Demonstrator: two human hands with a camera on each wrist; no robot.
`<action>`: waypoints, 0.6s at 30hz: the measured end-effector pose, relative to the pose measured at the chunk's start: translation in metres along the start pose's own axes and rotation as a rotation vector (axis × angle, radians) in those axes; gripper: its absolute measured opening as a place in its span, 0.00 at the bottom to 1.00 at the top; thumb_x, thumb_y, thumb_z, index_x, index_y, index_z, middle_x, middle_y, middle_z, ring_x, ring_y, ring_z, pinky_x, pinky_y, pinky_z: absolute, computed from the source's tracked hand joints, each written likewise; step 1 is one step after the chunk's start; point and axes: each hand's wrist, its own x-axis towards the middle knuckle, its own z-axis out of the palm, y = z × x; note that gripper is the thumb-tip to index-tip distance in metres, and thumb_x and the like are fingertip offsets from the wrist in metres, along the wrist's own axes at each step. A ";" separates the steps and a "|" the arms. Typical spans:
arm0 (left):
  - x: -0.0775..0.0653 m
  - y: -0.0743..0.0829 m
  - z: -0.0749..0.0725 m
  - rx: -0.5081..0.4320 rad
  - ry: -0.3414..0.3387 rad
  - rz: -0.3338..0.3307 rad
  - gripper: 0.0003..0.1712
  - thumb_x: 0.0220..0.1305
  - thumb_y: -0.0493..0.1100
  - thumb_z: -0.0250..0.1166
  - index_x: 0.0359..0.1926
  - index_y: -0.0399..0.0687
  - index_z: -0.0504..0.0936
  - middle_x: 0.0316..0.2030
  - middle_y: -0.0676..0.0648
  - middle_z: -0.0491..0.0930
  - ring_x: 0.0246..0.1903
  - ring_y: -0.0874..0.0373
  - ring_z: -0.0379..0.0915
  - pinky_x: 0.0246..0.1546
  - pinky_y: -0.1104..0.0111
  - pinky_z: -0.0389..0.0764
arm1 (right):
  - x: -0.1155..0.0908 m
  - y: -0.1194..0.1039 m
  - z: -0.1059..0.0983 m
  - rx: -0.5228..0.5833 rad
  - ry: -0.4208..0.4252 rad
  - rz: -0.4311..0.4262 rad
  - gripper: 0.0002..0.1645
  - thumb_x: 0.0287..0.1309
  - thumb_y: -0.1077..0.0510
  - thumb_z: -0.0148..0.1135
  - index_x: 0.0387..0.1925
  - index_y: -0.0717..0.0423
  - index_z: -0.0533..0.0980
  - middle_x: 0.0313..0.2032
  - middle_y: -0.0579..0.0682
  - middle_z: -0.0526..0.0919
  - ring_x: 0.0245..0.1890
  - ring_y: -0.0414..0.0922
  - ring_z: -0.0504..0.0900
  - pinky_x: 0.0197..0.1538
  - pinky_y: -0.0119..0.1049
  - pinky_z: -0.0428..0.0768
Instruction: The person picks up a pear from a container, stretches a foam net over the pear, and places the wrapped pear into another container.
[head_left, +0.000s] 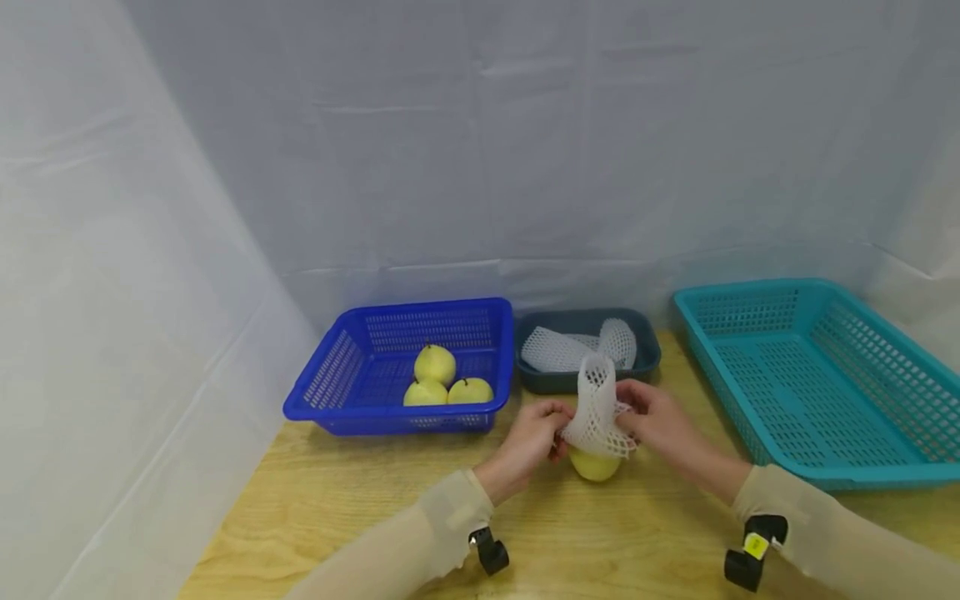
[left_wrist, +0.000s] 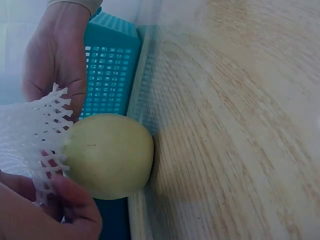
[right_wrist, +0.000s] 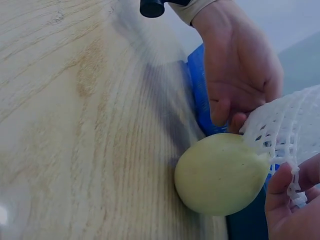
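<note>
A yellow-green pear point(head_left: 595, 465) stands on the wooden table, its upper part covered by a white foam net sleeve point(head_left: 596, 400). My left hand point(head_left: 531, 437) pinches the sleeve's lower edge on the left side. On the right side my right hand point(head_left: 663, 425) pinches the same edge between thumb and fingers. In the left wrist view the sleeve's open rim lies over the top of the pear point(left_wrist: 110, 156), and most of the fruit is bare. The right wrist view shows the spread mesh point(right_wrist: 280, 125) at the pear's upper end point(right_wrist: 222, 175).
A blue basket point(head_left: 330, 410) with three pears point(head_left: 435, 365) stands at the left. Behind the hands a dark tray point(head_left: 551, 382) contains more foam net sleeves point(head_left: 555, 350). A teal basket point(head_left: 817, 392) stands at the right, and white sheeting point(head_left: 480, 167) hangs behind.
</note>
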 end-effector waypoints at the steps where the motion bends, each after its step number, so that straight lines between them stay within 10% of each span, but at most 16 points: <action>1: 0.000 -0.001 0.000 0.011 0.004 0.004 0.11 0.69 0.34 0.54 0.44 0.31 0.80 0.26 0.51 0.75 0.22 0.60 0.67 0.22 0.69 0.69 | 0.000 0.001 0.000 -0.004 0.001 0.002 0.28 0.57 0.69 0.59 0.61 0.67 0.72 0.51 0.62 0.80 0.49 0.52 0.79 0.47 0.38 0.80; 8: -0.001 -0.005 -0.005 0.020 0.010 0.017 0.15 0.62 0.34 0.59 0.45 0.28 0.82 0.37 0.49 0.82 0.32 0.62 0.74 0.39 0.57 0.81 | -0.003 0.009 0.004 0.044 -0.013 0.020 0.26 0.57 0.70 0.58 0.60 0.69 0.72 0.49 0.63 0.80 0.45 0.51 0.79 0.42 0.37 0.82; 18: 0.000 -0.014 -0.006 0.031 -0.005 0.032 0.11 0.59 0.29 0.59 0.44 0.30 0.78 0.28 0.50 0.74 0.27 0.60 0.70 0.26 0.69 0.73 | -0.004 0.013 0.006 0.029 -0.001 -0.033 0.26 0.55 0.71 0.55 0.58 0.71 0.72 0.47 0.63 0.81 0.40 0.47 0.78 0.35 0.36 0.81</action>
